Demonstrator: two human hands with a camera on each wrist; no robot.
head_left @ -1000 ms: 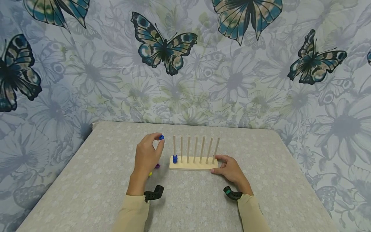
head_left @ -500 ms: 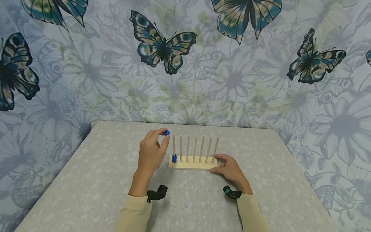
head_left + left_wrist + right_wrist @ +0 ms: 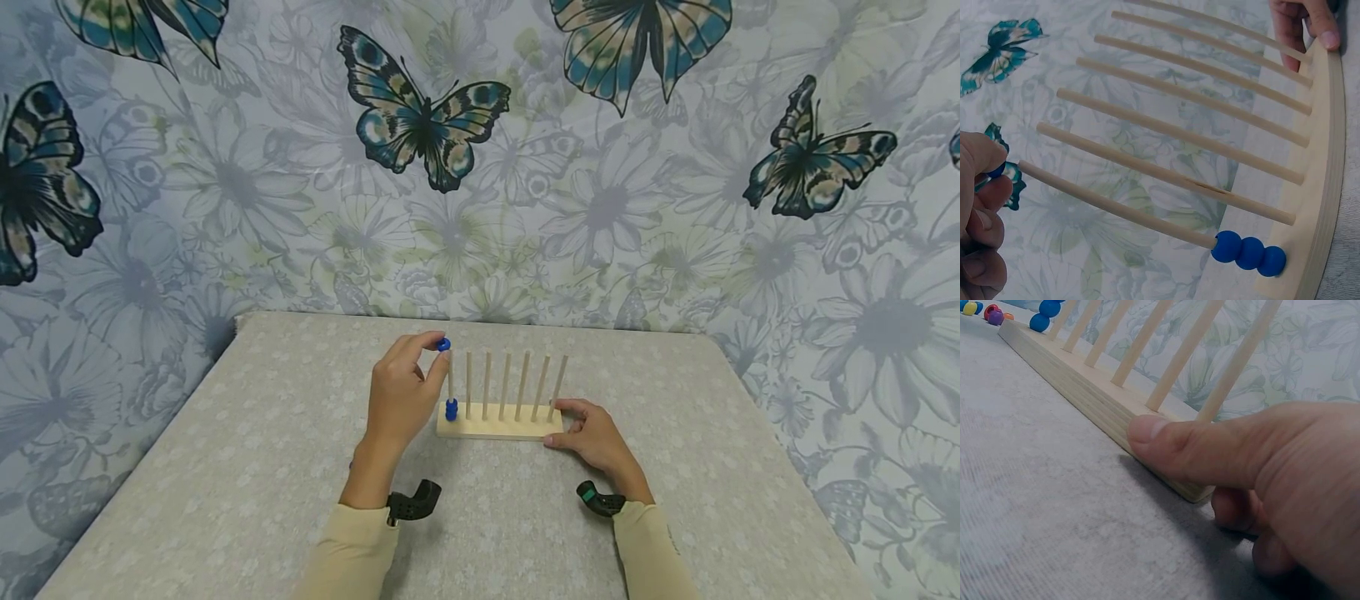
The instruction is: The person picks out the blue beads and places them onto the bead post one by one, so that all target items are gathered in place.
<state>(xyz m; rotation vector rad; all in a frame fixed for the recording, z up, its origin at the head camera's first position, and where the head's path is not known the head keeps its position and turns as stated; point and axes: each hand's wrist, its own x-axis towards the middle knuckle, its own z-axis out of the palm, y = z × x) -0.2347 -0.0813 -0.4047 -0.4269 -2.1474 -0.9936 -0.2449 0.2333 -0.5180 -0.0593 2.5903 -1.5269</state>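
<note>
My left hand [image 3: 402, 392] pinches a blue bead [image 3: 444, 343] between thumb and forefinger, at the tip of the leftmost peg. In the left wrist view that bead [image 3: 997, 170] is mostly covered by the fingers, close beside the tip of the peg [image 3: 1116, 213]. Three blue beads [image 3: 1250, 253] are stacked low on this same peg. The wooden base [image 3: 498, 427] carries a row of several upright pegs, the others bare. At its right end my right hand [image 3: 597, 437] grips the base, thumb on the front edge, as the right wrist view shows.
Loose coloured beads, among them a purple bead [image 3: 995, 318] and a yellow bead [image 3: 970, 308], lie past the base's left end. My left forearm mostly hides them in the head view. A patterned cloth [image 3: 247, 467] covers the table; a butterfly-print backdrop [image 3: 600, 250] stands behind.
My left hand has moved right with the blue bead, from left of the pegs to the top of the leftmost one. The right hand has stayed on the base.
</note>
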